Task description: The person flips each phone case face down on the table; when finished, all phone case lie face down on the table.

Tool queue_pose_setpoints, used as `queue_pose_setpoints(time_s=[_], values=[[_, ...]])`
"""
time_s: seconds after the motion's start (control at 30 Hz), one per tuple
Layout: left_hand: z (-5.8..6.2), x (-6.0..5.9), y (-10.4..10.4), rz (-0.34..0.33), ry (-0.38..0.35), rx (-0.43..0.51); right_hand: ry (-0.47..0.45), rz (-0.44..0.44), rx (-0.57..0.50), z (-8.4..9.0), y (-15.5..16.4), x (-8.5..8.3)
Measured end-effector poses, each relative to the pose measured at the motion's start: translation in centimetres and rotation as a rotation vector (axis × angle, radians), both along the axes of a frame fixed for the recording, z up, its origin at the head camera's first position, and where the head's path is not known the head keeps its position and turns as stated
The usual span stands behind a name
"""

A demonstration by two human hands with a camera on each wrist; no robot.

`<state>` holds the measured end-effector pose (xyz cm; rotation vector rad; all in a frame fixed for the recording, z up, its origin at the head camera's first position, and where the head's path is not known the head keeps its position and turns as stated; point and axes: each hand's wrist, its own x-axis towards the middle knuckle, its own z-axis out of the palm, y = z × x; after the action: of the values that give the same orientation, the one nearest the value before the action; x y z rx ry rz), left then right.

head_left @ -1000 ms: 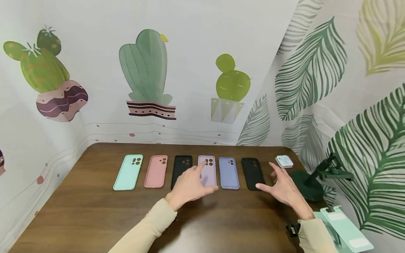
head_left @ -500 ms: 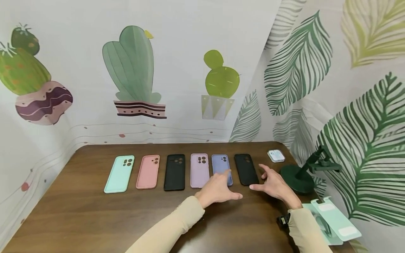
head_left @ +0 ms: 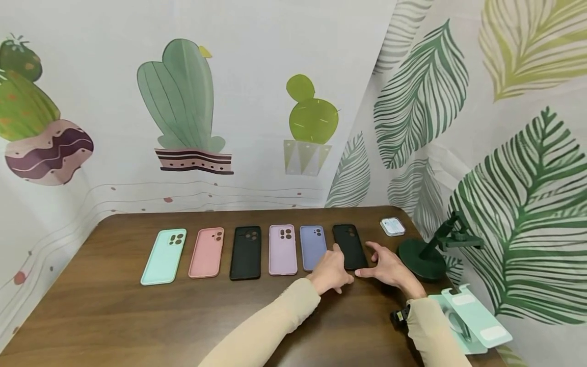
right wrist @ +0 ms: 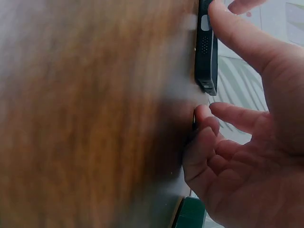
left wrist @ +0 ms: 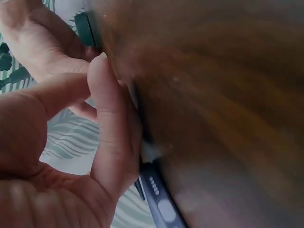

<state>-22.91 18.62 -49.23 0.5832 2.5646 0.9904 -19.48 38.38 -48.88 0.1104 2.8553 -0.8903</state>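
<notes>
A row of phone cases lies face down on the brown table. At its right end is a black phone case (head_left: 349,246), also seen edge-on in the right wrist view. My left hand (head_left: 331,271) hovers by its lower left corner, fingers loosely bent and holding nothing, overlapping the lower edge of the blue phone case (head_left: 313,245). My right hand (head_left: 386,266) is at the black case's right side, thumb tip right at the lower corner and fingers spread beside the long edge. A purple phone case (head_left: 282,250) lies left of the blue one.
Further left lie another black phone case (head_left: 245,253), a pink one (head_left: 206,253) and a mint one (head_left: 163,256). A small white box (head_left: 392,227) sits at the back right. Near the right edge stand a dark green stand (head_left: 422,261) and a mint folding stand (head_left: 477,317).
My left hand has moved right, from over the purple case past the blue one to the right-hand black case. My right hand stays beside that black case. The head view has shifted right.
</notes>
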Motion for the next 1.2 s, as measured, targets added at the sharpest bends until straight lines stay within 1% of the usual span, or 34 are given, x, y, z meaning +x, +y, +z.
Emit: queue_pose_setpoints(time_s=[0.07, 0.13, 0.23, 0.3, 0.37, 0.43, 0.57, 0.63, 0.7, 0.93, 1.03, 1.2], values=[[-0.9, -0.6, 0.8, 0.018, -0.004, -0.014, 0.001, 0.001, 0.004, -0.1, 0.0, -0.1], [-1.7, -1.1, 1.6, 0.021, -0.008, -0.048, -0.005, -0.002, 0.009, -0.1, -0.1, -0.2], [-2.3, -1.4, 2.5, 0.029, -0.023, -0.099, -0.014, -0.01, 0.014, -0.2, -0.2, -0.3], [-2.5, -1.5, 2.9, 0.036, -0.035, -0.12, -0.018, -0.014, 0.014, -0.3, -0.2, -0.3], [-2.4, -1.5, 3.0, 0.052, -0.041, -0.133, -0.019, -0.015, 0.012, -0.3, -0.3, -0.3], [-2.4, -1.6, 3.0, 0.053, -0.016, -0.157, -0.022, -0.016, 0.01, -0.3, -0.3, -0.3], [-2.7, -1.9, 3.1, 0.033, 0.076, -0.223, -0.022, -0.014, 0.012, -0.1, -0.4, -0.3], [-2.9, -1.9, 3.1, 0.026, 0.108, -0.245, -0.019, -0.012, 0.013, 0.0, -0.5, -0.3], [-2.9, -1.9, 3.1, 0.031, 0.106, -0.24, -0.014, -0.014, 0.012, 0.0, -0.5, -0.3], [-3.5, -2.2, 3.5, 0.06, 0.087, -0.208, 0.003, -0.015, -0.003, 0.1, -0.4, 0.0], [-3.6, -2.3, 3.6, 0.067, 0.081, -0.2, 0.016, -0.012, -0.008, 0.5, -0.4, 0.3], [-3.3, -2.2, 3.3, 0.044, 0.065, -0.147, 0.025, -0.017, -0.054, 1.0, -0.4, 0.7]])
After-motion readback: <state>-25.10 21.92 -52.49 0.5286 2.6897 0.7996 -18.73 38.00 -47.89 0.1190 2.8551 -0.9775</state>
